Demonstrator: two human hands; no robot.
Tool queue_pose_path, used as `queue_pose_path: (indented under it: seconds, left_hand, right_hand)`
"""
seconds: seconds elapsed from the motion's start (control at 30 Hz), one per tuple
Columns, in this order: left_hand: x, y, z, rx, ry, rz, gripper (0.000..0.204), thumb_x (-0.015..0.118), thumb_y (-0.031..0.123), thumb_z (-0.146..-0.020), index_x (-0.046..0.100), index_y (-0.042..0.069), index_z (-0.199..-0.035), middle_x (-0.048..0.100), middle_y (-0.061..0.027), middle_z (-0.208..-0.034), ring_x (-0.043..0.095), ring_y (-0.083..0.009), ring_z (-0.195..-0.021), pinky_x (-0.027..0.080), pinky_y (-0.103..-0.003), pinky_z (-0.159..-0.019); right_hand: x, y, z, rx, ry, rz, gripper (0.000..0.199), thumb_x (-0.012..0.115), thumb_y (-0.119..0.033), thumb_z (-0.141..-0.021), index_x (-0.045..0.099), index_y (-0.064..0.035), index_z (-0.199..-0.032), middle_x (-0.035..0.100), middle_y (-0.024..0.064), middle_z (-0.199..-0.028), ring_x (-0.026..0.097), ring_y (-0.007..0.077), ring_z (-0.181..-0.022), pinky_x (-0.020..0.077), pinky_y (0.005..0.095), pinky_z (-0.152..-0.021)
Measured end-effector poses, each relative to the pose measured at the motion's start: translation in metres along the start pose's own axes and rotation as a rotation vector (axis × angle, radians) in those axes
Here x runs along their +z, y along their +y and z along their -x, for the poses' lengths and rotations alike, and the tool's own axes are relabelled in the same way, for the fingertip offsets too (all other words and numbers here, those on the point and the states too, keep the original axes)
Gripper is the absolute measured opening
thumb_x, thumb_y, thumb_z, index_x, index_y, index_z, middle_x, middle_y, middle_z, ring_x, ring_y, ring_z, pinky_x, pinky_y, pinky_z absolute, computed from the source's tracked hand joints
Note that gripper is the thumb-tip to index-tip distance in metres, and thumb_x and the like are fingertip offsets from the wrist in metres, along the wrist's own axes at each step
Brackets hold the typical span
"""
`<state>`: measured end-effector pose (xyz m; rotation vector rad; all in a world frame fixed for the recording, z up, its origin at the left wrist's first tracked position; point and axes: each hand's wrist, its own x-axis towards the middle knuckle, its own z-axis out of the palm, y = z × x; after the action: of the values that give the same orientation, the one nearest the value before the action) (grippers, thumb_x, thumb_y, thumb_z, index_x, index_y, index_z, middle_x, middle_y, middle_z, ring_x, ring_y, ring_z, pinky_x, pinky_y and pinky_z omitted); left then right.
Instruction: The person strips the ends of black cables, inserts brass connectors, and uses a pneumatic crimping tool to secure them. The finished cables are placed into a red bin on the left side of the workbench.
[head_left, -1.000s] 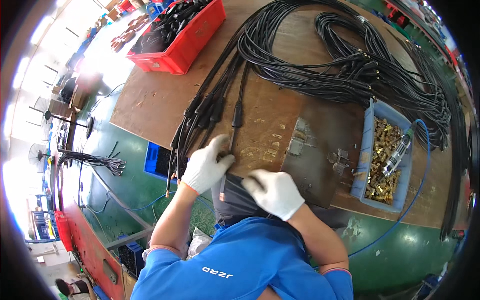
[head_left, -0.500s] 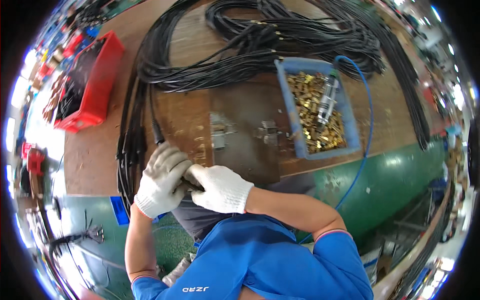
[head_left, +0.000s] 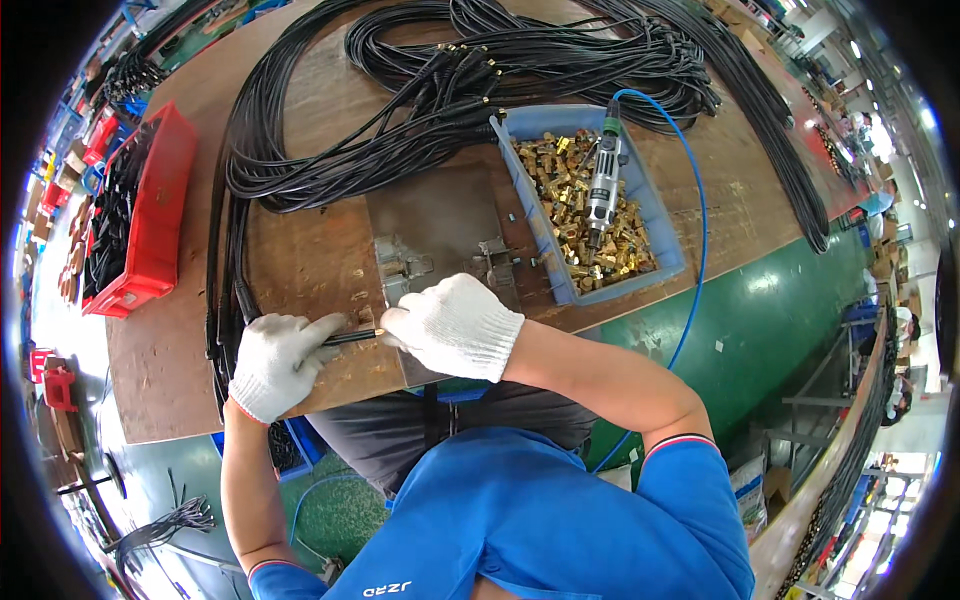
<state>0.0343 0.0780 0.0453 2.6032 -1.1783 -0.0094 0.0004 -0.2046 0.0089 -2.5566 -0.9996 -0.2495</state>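
Note:
My left hand (head_left: 275,365), in a white knitted glove, is closed around a black cable (head_left: 350,338) above the table's near edge. A short length of the cable sticks out of it to the right, ending in a small brass tip (head_left: 379,332). At that tip, the gloved fingers of my right hand (head_left: 455,325) are pinched together; they hide most of what they hold. Beyond my right hand, metal fixture blocks (head_left: 402,262) sit on a dark metal plate (head_left: 435,205). More black cables hang over the table edge beside my left hand.
A blue bin (head_left: 625,283) of brass fittings stands to the right, with a pneumatic tool (head_left: 604,180) lying in it on a blue hose (head_left: 704,210). Coiled black cables (head_left: 330,160) cover the table's far side. A red crate (head_left: 160,210) of black parts stands left.
My hands have come apart, uncovering the cable end between them. The left moved left; the right moved slightly up and right. The whole view has shifted, so table items appear further left.

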Motion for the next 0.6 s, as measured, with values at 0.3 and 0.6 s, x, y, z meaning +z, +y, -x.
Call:
queue_pose_path:
  seconds: [0.3, 0.6]
  left_hand:
    - [0.015, 0.012, -0.024, -0.018, -0.087, 0.33, 0.02, 0.074, 0.012, -0.09, 0.075, 0.003, -0.108, 0.072, -0.019, -0.09, 0.07, -0.0413, -0.082, 0.057, -0.049, -0.075]
    - [0.034, 0.02, -0.038, -0.076, -0.018, 0.345, 0.035, 0.073, 0.015, -0.094, 0.075, 0.018, -0.129, 0.07, -0.0153, -0.093, 0.07, -0.0378, -0.081, 0.056, -0.047, -0.072]
  right_hand:
    - [-0.055, 0.056, -0.015, -0.034, -0.258, 0.06, 0.02, 0.066, -0.034, -0.098, 0.076, -0.0172, -0.097, 0.075, 0.0053, -0.09, 0.075, 0.0288, -0.083, 0.0601, 0.0426, -0.073]
    - [-0.125, 0.204, 0.004, 0.743, -0.591, 0.744, 0.036, 0.061, -0.033, -0.098, 0.073, -0.0164, -0.127, 0.078, 0.0098, -0.123, 0.065, 0.032, -0.126, 0.0441, 0.0517, -0.109]
